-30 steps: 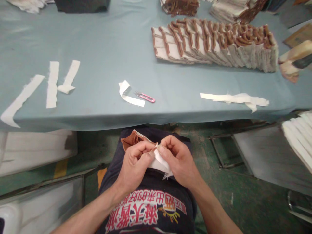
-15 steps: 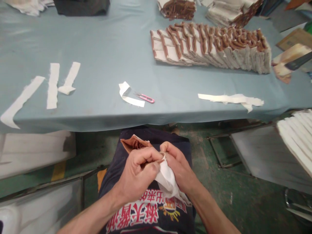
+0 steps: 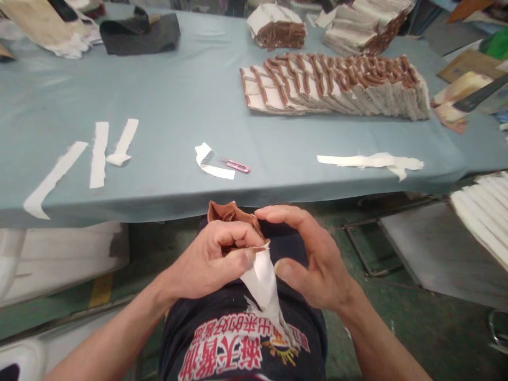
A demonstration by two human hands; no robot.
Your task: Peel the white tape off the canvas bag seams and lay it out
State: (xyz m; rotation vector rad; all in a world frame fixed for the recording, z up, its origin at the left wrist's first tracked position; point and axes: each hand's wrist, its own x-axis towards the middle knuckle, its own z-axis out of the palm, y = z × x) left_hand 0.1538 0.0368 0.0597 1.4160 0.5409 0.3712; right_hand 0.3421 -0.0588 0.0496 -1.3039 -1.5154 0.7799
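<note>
Over my lap, my left hand pinches a brown-and-white fabric piece between thumb and forefinger. Brown gathered material shows above that hand, while white cloth hangs below it toward the dark printed apron. My right hand is just to the right of the piece, thumb and fingers spread apart. Its fingertips come close to the brown edge; whether they touch it I cannot tell. Pink-handled thread snips lie on the blue-covered table, beside a curled white fabric strip.
A long row of overlapping brown-and-white fabric pieces lies at the back right, with more stacks behind. Loose white strips rest at the left, another strip at the right. A dark folded cloth sits far left.
My right hand has let go of the fabric piece, opened and moved a little right. My left hand keeps its pinch, and the piece has risen slightly toward the table edge. The view has tilted up.
</note>
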